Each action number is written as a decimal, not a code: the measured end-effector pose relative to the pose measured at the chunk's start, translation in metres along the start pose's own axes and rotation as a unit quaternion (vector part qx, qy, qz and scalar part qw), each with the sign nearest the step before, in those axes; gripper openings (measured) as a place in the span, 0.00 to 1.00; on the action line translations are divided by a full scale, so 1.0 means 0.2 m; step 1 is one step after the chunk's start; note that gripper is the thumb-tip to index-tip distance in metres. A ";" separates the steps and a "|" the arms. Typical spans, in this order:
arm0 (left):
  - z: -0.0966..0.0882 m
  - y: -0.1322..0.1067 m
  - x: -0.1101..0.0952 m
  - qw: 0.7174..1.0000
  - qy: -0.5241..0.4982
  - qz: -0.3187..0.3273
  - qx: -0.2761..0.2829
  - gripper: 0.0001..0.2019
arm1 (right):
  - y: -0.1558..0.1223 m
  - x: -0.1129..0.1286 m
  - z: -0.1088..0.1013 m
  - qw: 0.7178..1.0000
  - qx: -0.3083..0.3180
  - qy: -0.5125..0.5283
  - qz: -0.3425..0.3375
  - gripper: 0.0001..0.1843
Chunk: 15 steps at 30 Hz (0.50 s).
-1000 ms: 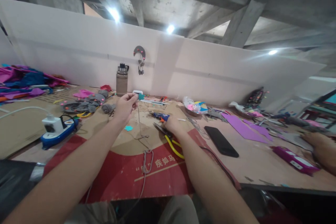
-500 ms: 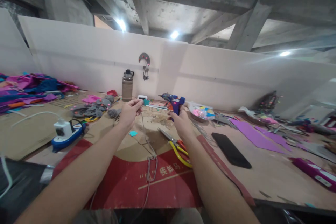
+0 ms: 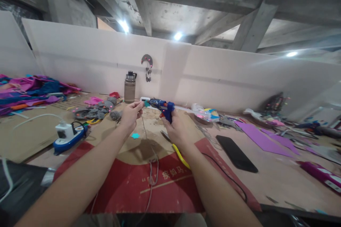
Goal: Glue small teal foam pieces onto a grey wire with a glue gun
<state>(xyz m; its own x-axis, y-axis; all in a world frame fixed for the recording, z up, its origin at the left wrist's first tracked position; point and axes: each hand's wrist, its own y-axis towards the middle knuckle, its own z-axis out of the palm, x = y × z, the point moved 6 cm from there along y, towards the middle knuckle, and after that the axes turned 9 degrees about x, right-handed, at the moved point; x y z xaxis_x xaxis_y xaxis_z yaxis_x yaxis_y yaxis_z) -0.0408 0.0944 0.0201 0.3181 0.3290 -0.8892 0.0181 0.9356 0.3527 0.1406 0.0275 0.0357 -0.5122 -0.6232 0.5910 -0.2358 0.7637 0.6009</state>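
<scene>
My left hand point(image 3: 131, 114) is raised over the table and pinches a small teal foam piece point(image 3: 145, 104), from which a grey cord point(image 3: 150, 156) hangs down to the red cardboard point(image 3: 128, 181). My right hand point(image 3: 179, 127) grips a blue hot glue gun point(image 3: 163, 106), its nozzle pointing left and almost touching the teal piece. A second teal cut-out point(image 3: 135, 136) lies on the cardboard below my left hand. Yellow-handled scissors point(image 3: 180, 154) lie partly hidden under my right wrist.
A brown bottle point(image 3: 129, 87) stands at the white wall. A blue and white power strip point(image 3: 67, 134) sits at left, with grey felt pieces point(image 3: 96, 110) behind it. A black phone point(image 3: 236, 153), purple foam sheets point(image 3: 262, 140) and craft clutter lie at right.
My right hand picked the glue gun up from the table and swung it left until its nozzle met the teal piece. My left hand stayed nearly still.
</scene>
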 end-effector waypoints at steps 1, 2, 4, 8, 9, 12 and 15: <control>0.00 0.00 0.00 1.000 0.006 0.001 -0.002 0.16 | 0.00 0.00 0.00 1.000 0.001 -0.006 -0.003 0.15; 0.00 -0.01 -0.01 1.000 0.012 0.003 -0.005 0.16 | 0.00 0.01 0.00 1.000 0.001 -0.011 -0.006 0.15; 0.01 -0.01 -0.01 1.000 0.020 0.007 -0.008 0.16 | 0.00 0.02 0.01 1.000 0.002 -0.017 -0.010 0.14; 0.02 -0.01 -0.02 0.999 0.027 0.019 -0.012 0.17 | -0.01 0.02 0.01 1.000 -0.003 -0.018 -0.013 0.14; 0.02 -0.02 -0.02 0.999 0.030 0.023 -0.014 0.17 | -0.01 0.03 0.01 1.000 -0.001 -0.017 -0.012 0.14; 0.02 -0.02 -0.03 0.999 0.038 0.032 -0.018 0.17 | -0.01 0.03 0.01 1.000 0.010 -0.016 -0.010 0.14; 0.02 -0.02 -0.04 0.998 0.044 0.038 -0.017 0.16 | -0.01 0.04 0.01 1.000 0.013 -0.022 -0.009 0.14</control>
<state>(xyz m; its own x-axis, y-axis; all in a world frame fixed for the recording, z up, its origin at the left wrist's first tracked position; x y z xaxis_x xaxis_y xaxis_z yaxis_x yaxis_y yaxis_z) -0.0388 0.0867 0.0262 0.2328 0.4077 -0.8830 -0.0352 0.9108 0.4113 0.1362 0.0216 0.0380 -0.5427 -0.6300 0.5555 -0.2671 0.7565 0.5970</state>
